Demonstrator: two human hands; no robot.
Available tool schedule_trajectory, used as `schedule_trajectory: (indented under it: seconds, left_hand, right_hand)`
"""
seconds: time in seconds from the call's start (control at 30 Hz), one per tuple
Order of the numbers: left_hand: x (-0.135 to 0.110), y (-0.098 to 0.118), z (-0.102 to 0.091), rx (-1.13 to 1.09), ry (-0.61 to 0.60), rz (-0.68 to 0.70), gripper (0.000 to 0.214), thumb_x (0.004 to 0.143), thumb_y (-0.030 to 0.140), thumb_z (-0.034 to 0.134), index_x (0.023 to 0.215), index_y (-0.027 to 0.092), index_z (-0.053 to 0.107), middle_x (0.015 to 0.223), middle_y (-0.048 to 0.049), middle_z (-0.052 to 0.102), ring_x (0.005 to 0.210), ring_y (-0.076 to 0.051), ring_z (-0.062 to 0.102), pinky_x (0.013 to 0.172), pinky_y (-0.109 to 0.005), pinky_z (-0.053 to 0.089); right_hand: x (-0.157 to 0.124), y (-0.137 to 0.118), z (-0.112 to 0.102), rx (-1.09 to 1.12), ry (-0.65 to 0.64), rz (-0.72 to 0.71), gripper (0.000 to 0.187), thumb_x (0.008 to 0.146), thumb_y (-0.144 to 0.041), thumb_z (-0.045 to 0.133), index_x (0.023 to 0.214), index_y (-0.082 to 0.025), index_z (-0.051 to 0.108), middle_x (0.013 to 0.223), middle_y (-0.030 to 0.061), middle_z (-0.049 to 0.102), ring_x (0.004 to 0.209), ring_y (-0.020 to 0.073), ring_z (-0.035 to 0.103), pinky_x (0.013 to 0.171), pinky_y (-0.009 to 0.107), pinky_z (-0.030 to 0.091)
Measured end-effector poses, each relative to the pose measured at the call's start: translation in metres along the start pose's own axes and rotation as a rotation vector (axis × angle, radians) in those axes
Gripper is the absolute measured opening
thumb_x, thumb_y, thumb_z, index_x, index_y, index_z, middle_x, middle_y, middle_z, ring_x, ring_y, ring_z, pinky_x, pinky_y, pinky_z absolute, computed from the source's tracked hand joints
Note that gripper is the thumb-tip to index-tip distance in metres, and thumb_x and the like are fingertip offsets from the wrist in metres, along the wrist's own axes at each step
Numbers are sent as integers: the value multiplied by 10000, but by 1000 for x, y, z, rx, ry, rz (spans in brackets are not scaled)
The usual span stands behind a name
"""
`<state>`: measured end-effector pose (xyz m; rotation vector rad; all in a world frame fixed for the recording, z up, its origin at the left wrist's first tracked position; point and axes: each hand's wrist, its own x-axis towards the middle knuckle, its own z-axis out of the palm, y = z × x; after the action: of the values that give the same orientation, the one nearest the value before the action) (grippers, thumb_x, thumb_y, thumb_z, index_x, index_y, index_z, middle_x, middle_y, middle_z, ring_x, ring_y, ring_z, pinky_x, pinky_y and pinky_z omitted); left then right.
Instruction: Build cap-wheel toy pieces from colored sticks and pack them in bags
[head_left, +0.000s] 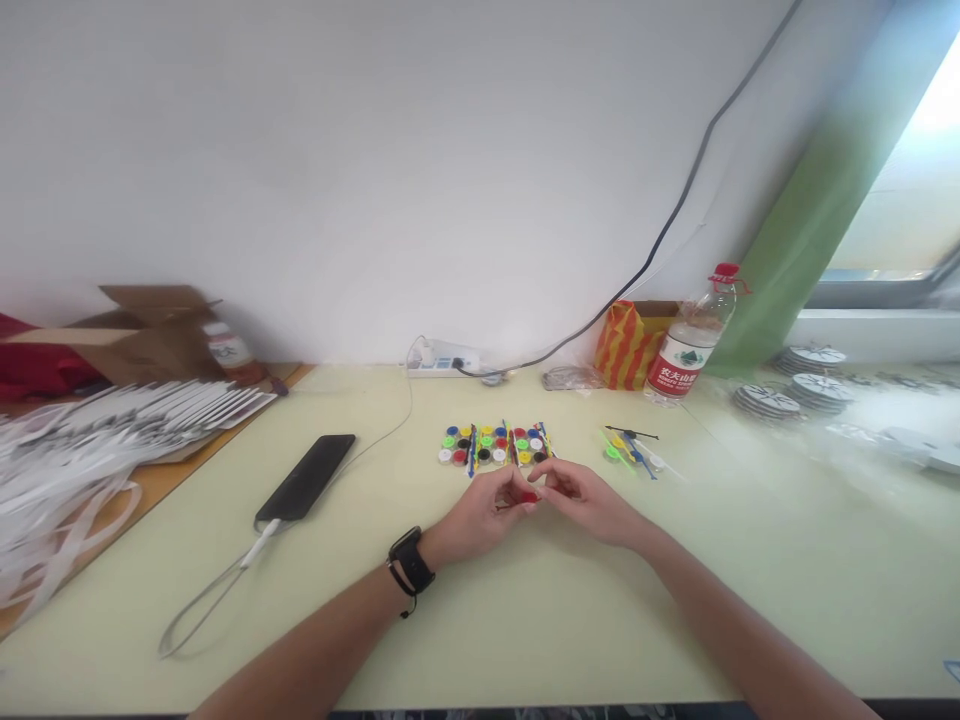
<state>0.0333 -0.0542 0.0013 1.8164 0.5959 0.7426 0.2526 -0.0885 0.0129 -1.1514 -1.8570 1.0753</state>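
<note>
Your left hand [480, 520] and right hand [589, 500] meet in a fingertip grip, pinching a small red piece [529, 496] just above the surface [525, 620]. Rows of coloured caps [491, 445] lie just beyond, loose coloured sticks [630, 447] to their right, and a phone [306, 478] well left.

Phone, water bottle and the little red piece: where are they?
phone [307, 478], head view, middle of its dark face.
water bottle [679, 368], head view, on its red label.
little red piece [529, 497], head view, its red end.

a smooth, matt tabletop [525, 620] is seen; glossy plastic caps [495, 446]; clear plastic bottle [688, 350]; brown cardboard box [150, 335].
</note>
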Motion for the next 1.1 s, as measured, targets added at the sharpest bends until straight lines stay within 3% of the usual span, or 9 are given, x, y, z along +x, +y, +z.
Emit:
schedule_trajectory:
  seconds: [0.3, 0.43, 0.6, 0.8, 0.83, 0.9, 0.97, 1.03, 1.1]
  left_hand:
    - [2, 3, 2, -178, -7, -57, 222, 917, 387, 698, 924, 172, 640, 985, -75, 679, 921, -189, 663, 872, -341, 536]
    - [5, -1, 2, -205, 102, -61, 258, 888, 402, 731, 992, 182, 645, 1005, -62, 655, 931, -184, 658, 886, -347, 546]
    - [10, -9, -1, -193, 201, -56, 291, 867, 417, 753, 1017, 185, 661, 992, -58, 660, 965, -186, 653, 926, -357, 541]
    - [10, -9, -4, -240, 200, -63, 337, 849, 453, 767, 1027, 180, 679, 997, -64, 690, 942, -185, 671, 926, -373, 549]
    - [10, -9, -4, -243, 198, -64, 337, 850, 453, 767, 1028, 180, 680, 1003, -65, 693, 946, -186, 674, 929, -375, 550]
    - [10, -9, -3, -241, 203, -70, 337, 848, 450, 769, 1023, 176, 680, 1004, -68, 693, 942, -188, 678, 924, -375, 557]
    - [10, -10, -3, -233, 214, -78, 338, 847, 443, 772, 1027, 172, 678, 994, -69, 689, 930, -189, 679, 908, -372, 565]
    - [10, -11, -3, -225, 224, -82, 335, 846, 429, 777, 1035, 172, 675, 985, -67, 685, 921, -185, 678, 900, -365, 568]
    - [10, -11, -3, -225, 224, -84, 323, 849, 414, 778, 1038, 175, 674, 984, -62, 684, 922, -181, 680, 903, -357, 565]
  right_hand:
    - [3, 4, 2, 36, 77, 3, 322, 972, -488, 541, 1144, -227, 617, 799, -13, 528, 669, 145, 476, 619, 278, 397]
    - [3, 3, -1, 51, 210, 3, 407, 964, -499, 545, 1292, -259, 534, 965, 13, 553, 671, 130, 516, 621, 279, 439]
    - [3, 6, -5, -53, 263, -46, 369, 972, -505, 525, 1190, -231, 641, 934, 54, 616, 781, 186, 571, 667, 312, 482]
    - [-2, 2, -1, -113, 216, -95, 541, 974, -483, 523, 1476, -291, 462, 940, 30, 588, 681, 153, 511, 621, 292, 466]
    - [-2, 2, 0, -139, 215, -98, 480, 974, -490, 520, 1405, -280, 538, 923, 30, 585, 674, 152, 505, 624, 294, 460]
    - [-1, 4, 1, -196, 184, -83, 364, 992, -508, 476, 1026, -225, 702, 777, 15, 541, 621, 147, 460, 600, 297, 421]
    - [0, 6, 1, -223, 123, -63, 515, 1009, -521, 424, 634, -198, 566, 614, -12, 404, 559, 135, 374, 556, 296, 354]
    - [2, 7, 2, -215, 86, -65, 569, 1004, -530, 428, 541, -202, 393, 569, -25, 314, 547, 129, 326, 537, 292, 306]
    - [2, 7, 2, -205, 95, -81, 543, 982, -538, 475, 563, -205, 382, 579, -21, 350, 571, 134, 352, 542, 284, 311]
